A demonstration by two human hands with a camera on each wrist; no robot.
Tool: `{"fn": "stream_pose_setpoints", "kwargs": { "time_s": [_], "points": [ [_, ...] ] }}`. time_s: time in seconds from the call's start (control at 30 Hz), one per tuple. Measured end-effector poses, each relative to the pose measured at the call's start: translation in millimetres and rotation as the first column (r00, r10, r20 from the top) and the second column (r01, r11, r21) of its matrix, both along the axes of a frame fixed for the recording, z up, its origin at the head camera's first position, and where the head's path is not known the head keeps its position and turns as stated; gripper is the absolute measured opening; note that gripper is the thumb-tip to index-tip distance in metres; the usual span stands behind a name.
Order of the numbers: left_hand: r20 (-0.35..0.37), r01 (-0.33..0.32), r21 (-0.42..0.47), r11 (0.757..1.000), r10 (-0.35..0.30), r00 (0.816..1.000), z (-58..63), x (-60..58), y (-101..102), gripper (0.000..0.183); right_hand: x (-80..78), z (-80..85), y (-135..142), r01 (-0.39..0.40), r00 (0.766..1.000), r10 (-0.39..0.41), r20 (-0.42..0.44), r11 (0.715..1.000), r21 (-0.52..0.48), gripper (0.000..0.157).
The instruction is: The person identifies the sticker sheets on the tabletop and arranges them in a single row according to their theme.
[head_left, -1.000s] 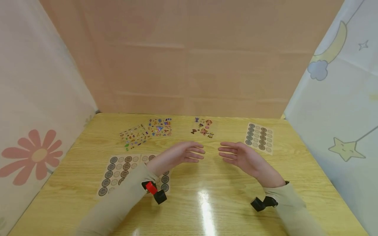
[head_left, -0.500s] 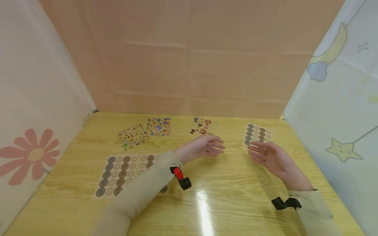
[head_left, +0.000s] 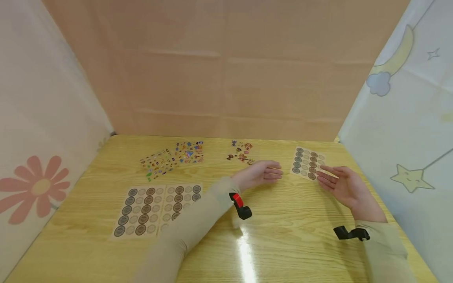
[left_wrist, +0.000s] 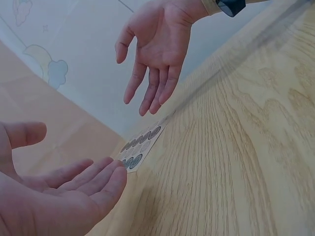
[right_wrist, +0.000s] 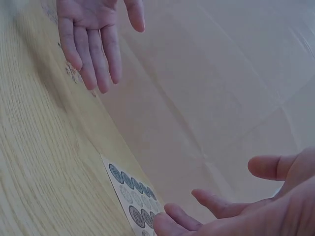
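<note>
A sticker sheet with rows of round dark and pale stickers (head_left: 304,162) lies on the table at the right. My right hand (head_left: 345,186) hovers beside its near right corner, fingers extended and holding nothing. To the sheet's left, my left hand (head_left: 261,174) is raised above the table, fingers straight, also with nothing in it. In the left wrist view the right hand (left_wrist: 162,44) hangs palm visible, with the sheet (left_wrist: 142,145) beyond. The right wrist view has the left hand (right_wrist: 93,39) at the top and the sheet (right_wrist: 133,196) below.
A larger pair of round-sticker sheets (head_left: 141,210) lies at front left, partly behind the left sleeve. Colourful cartoon sticker sheets (head_left: 189,152) lie at back left, with another (head_left: 240,151) at back centre. A pink cloth wall (head_left: 223,78) rises behind the table.
Both hands have moved to the right across the table, the right one to beside the right-hand sticker sheet. The sheets have stayed in place.
</note>
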State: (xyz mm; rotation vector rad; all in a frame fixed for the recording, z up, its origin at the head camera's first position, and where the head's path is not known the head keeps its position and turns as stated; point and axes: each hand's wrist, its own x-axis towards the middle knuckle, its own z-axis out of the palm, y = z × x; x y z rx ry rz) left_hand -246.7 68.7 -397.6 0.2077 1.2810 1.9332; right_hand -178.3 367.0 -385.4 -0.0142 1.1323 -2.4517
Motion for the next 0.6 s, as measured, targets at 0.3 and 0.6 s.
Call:
{"fn": "stream_pose_setpoints", "kwargs": {
  "time_s": [0.3, 0.6],
  "points": [
    [0.063, -0.071, 0.062, 0.996, 0.067, 0.996, -10.5, -16.5, 28.6, 0.055, -5.3, -11.0, 17.8, 0.071, 0.992, -0.077, 0.096, 0.996, 0.060, 0.046],
    [0.095, -0.085, 0.042, 0.995, 0.081, 0.992, -16.5, -20.7, 45.5, 0.060, -11.6, -11.6, 21.9, 0.122, 0.981, -0.141, 0.136, 0.982, 0.142, 0.042]
  ]
}}
